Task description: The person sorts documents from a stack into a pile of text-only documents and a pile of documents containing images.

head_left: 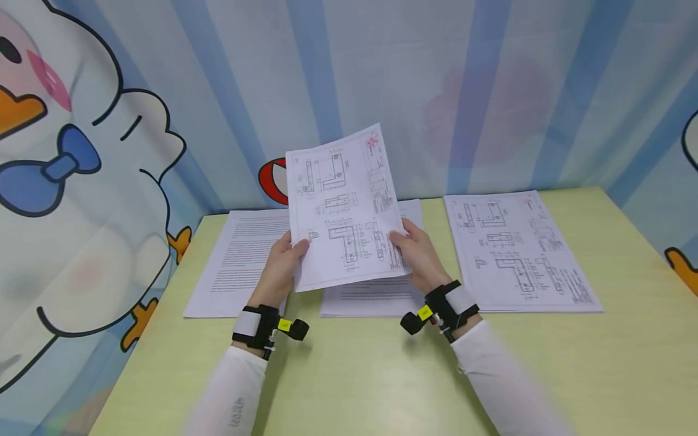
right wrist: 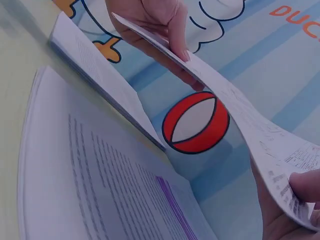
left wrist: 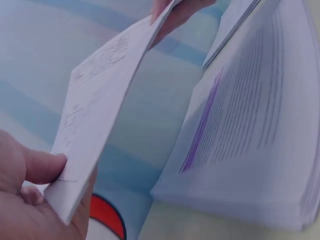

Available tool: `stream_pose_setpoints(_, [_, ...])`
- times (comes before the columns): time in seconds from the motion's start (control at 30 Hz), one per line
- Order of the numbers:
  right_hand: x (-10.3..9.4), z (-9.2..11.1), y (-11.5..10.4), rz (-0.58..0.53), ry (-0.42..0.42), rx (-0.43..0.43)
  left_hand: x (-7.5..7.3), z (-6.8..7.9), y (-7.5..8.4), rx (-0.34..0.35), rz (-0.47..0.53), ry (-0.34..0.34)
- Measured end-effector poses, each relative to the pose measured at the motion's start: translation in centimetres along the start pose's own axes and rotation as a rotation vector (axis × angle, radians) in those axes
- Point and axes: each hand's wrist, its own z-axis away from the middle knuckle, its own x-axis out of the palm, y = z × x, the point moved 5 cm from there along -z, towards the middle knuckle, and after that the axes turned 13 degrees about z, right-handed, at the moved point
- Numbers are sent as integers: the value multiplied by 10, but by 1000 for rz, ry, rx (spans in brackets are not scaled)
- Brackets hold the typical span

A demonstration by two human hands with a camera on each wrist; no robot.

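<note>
Both hands hold up a thin set of paper sheets printed with technical drawings (head_left: 343, 206), tilted toward me above the table. My left hand (head_left: 279, 266) pinches its lower left edge, thumb on the printed face and fingers behind. At the lower right edge, my right hand (head_left: 422, 254) pinches it the same way. The left wrist view shows the held sheets (left wrist: 95, 120) edge-on, slightly bent. Below them lies a middle stack of text pages (head_left: 376, 303), partly hidden; a purple line crosses its top page in both wrist views.
To the left lies another stack of text pages (head_left: 234, 266). On the right is a stack of drawing sheets (head_left: 512, 254) with a similar print. All rest on a pale yellow table (head_left: 354, 375), whose back edge meets a cartoon-printed curtain (head_left: 382, 72).
</note>
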Motion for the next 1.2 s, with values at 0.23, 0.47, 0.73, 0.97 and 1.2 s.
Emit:
stream_pose_setpoints(0.23, [-54, 8, -1, 145, 88, -54, 50, -1, -4, 73, -23, -147])
stream_pose_setpoints(0.47, [-107, 17, 4, 311, 184, -30, 96, -1, -14, 73, -107, -234])
stream_pose_setpoints(0.73, [-158, 24, 6, 420, 271, 37, 141, -11, -32, 51, -99, -213])
stream_pose_setpoints(0.97, [-200, 38, 8, 562, 273, 62, 183, -10, -44, 15, -94, -268])
stream_pose_setpoints(1.2, [-232, 52, 18, 645, 291, 111, 216, 0, -53, -5, -148, -318])
